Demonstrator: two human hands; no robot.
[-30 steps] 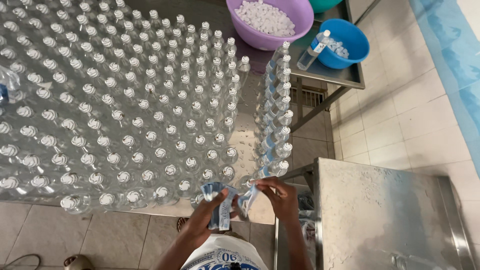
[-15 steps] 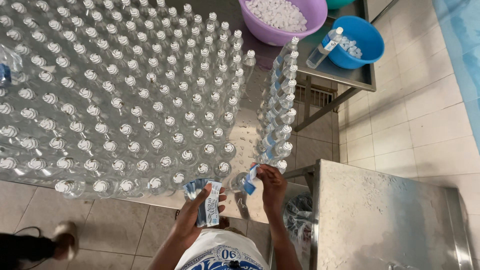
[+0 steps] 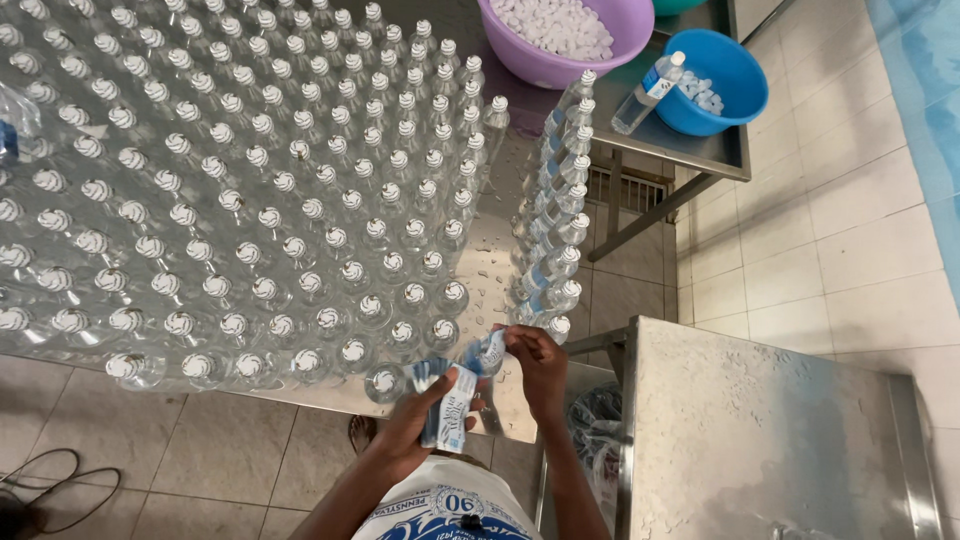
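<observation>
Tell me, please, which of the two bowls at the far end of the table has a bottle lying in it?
The blue bowl, the smaller one at the table's corner. A labelled bottle leans across its rim, while the purple bowl beside it holds only white caps.

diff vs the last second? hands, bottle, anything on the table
The left hand has turned its labelled bottle from upright at the table edge to lying across the palm. The right hand stays at its cap end. The capped bottles, purple bowl and blue bowl have not moved.
</observation>
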